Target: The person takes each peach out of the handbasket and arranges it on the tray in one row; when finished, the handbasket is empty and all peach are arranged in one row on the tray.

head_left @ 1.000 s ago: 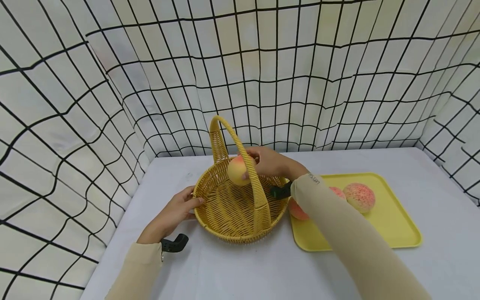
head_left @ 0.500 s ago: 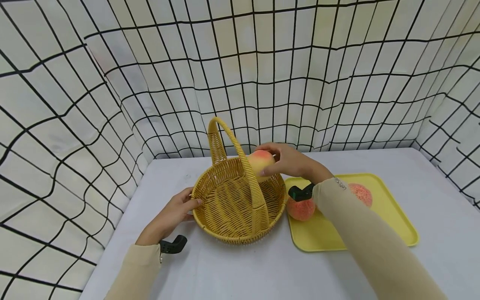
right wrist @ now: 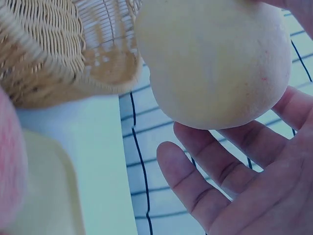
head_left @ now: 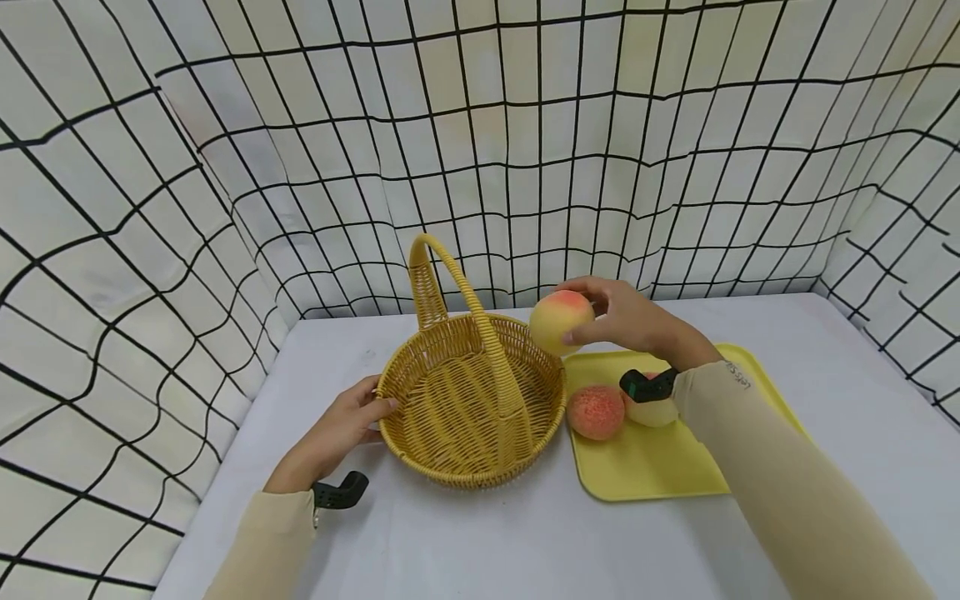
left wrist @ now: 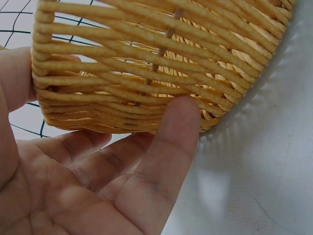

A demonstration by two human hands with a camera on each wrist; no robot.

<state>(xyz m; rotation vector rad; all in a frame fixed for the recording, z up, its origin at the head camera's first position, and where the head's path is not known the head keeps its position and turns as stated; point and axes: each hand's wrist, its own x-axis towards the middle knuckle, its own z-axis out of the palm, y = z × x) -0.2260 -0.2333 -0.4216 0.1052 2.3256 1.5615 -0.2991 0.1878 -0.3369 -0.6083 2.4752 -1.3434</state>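
My right hand (head_left: 622, 317) grips a yellow-pink peach (head_left: 558, 321) in the air, just right of the woven yellow basket (head_left: 480, 475) and over the far left corner of the yellow tray (head_left: 652, 467). In the right wrist view the peach (right wrist: 215, 63) sits against my fingers (right wrist: 234, 186), with the basket (right wrist: 49, 49) to its left. My left hand (head_left: 345, 425) rests against the basket's left wall. Its thumb (left wrist: 176, 132) lies flat on the weave (left wrist: 146, 63), and the fingers lie relaxed below. Nothing lies inside the basket.
Two more peaches lie on the tray, a red one (head_left: 595, 412) and a paler one (head_left: 652, 411) partly behind my right wrist. The basket's tall handle (head_left: 450, 283) arches over its middle. A white cloth with black grid lines walls in the grey table (head_left: 480, 542) on three sides.
My right hand has carried the peach from over the basket, past the handle, rightward to the tray's near corner. The left hand has stayed on the basket.
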